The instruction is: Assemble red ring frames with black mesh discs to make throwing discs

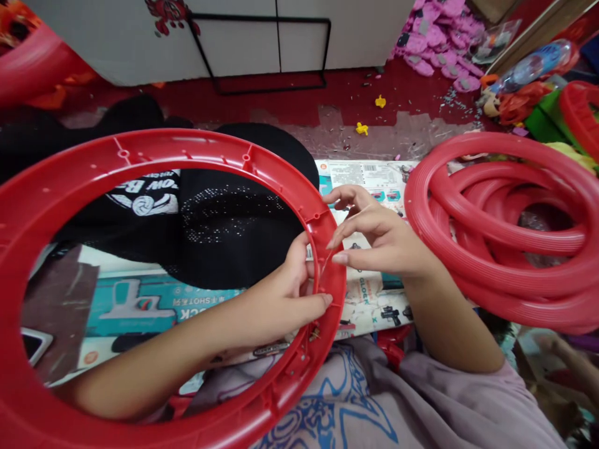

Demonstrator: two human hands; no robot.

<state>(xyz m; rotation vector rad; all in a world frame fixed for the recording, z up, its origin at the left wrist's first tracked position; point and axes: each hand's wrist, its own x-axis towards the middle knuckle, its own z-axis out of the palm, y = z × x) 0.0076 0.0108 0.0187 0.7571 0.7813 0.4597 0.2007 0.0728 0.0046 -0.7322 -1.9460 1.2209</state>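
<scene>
A large red plastic ring (pixel 182 149), its hollow ribbed side facing me, spans the left and middle of the view. My left hand (pixel 299 290) reaches through its opening and is closed on the right part of the rim, thumb on the inner face. At that same stretch of rim is my right hand (pixel 379 234), with thumb and forefinger brought close together. A thin, clear strand or strip shows by those fingertips; what it is I cannot make out. The other right fingers are bent at the ring's outer edge.
Several red rings (pixel 496 268) lie piled at the right. A black cap-like fabric item (pixel 248 249) rests beyond my ring on printed packaging sheets (pixel 131 305). Small yellow pieces (pixel 362 128) lie on the red floor, near a pink heap (pixel 440 40) and a plastic bottle (pixel 538 65).
</scene>
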